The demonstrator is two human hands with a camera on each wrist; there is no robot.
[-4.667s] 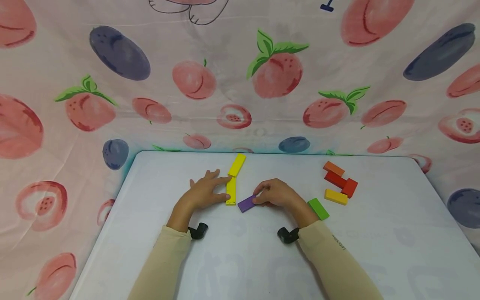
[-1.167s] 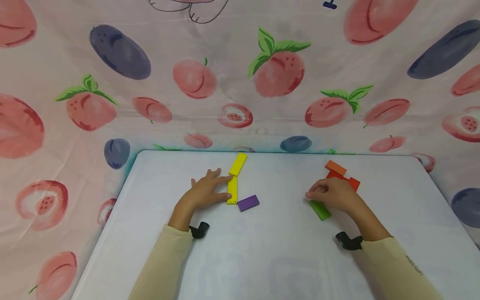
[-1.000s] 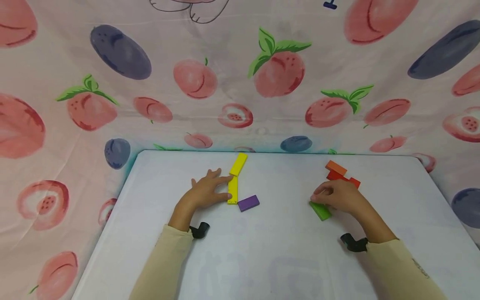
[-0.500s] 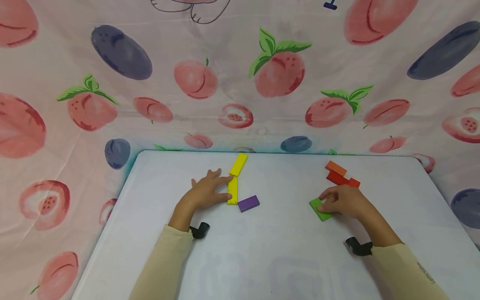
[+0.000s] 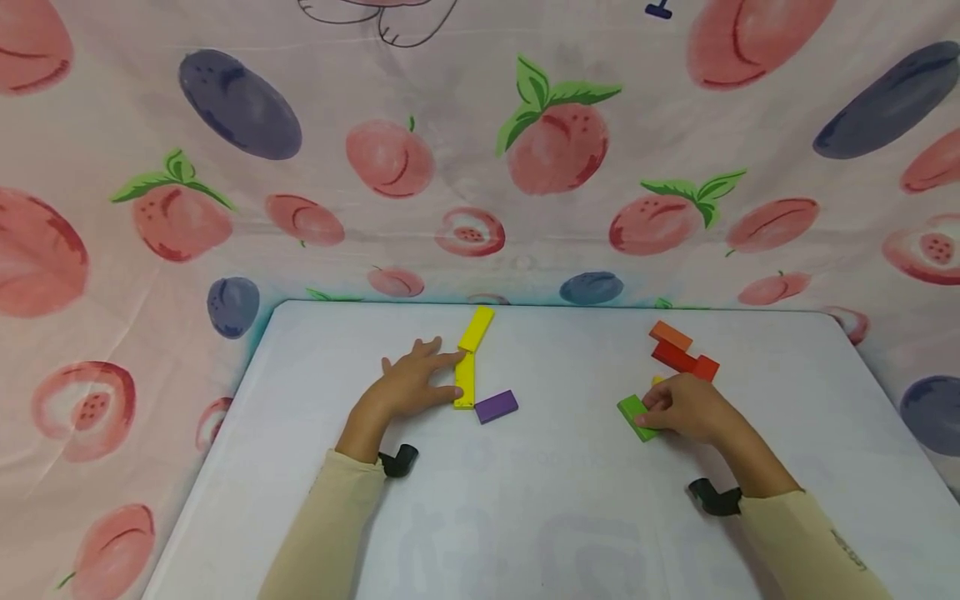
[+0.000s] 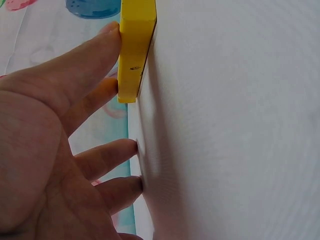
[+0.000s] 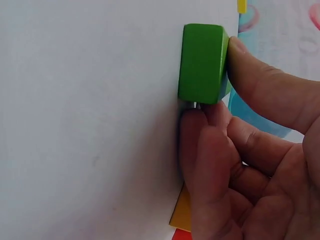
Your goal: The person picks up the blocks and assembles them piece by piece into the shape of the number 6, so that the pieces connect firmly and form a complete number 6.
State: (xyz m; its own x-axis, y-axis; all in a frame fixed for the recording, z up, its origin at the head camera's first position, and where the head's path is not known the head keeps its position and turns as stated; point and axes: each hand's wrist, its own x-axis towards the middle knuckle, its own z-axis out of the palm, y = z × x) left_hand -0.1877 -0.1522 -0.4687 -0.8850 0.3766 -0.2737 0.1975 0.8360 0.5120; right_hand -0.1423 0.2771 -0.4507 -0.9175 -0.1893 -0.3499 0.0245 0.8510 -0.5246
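Observation:
My left hand (image 5: 408,383) is spread, with thumb and index finger touching the top of a bright yellow block (image 5: 467,379) lying flat. In the left wrist view the thumb lies against that yellow block (image 6: 136,55) and the other fingers reach toward the table. At the right, my right hand (image 5: 690,408) pinches a flat green block (image 5: 630,408). The right wrist view shows the thumb on one face of the green block (image 7: 202,62) and curled fingers at its side. A purple block (image 5: 497,407) lies slanted, its corner at the yellow block's near end.
A second yellow block (image 5: 476,329) angles away from the first one's far end. Behind my right hand lie an orange block (image 5: 671,335), two red blocks (image 5: 673,357) and a mostly hidden amber block (image 7: 182,210). A fruit-print cloth (image 5: 322,267) borders the white table (image 5: 555,508).
My right hand has let go of the purple block, moved right and taken hold of the green block. The left hand has stayed on the yellow block.

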